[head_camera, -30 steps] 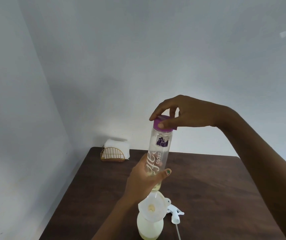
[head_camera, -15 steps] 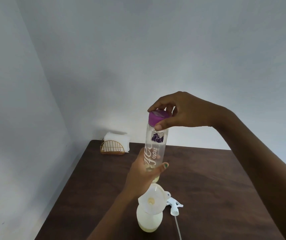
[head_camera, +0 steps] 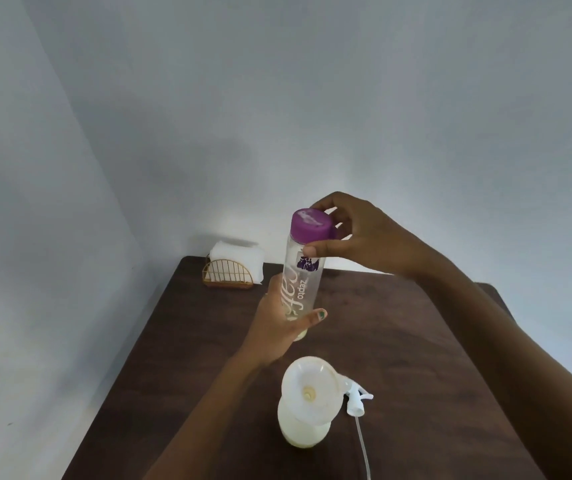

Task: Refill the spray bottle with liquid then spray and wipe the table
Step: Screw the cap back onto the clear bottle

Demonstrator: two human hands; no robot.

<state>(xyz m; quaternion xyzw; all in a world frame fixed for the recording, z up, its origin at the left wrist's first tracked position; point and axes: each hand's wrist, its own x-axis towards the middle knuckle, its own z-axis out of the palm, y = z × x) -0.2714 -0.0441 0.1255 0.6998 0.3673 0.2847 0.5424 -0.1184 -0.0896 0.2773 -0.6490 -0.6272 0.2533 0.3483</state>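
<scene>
Two hands on clear bottle [head_camera: 301, 289] | left hand [head_camera: 277, 327] wraps its base | right hand [head_camera: 357, 233] pinches purple cap [head_camera: 311, 229] | funnel [head_camera: 312, 384] sits in spray bottle [head_camera: 303, 427]

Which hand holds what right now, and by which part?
Left hand grips the clear bottle around its lower body. Right hand pinches the bottle's purple cap at its rim.

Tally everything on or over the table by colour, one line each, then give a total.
White: 4 - spray bottle, funnel in its neck, trigger sprayer head, napkin stack
Clear with purple cap: 1 - refill bottle, held by left hand and right hand
Gold: 1 - napkin holder
Total: 6
</scene>
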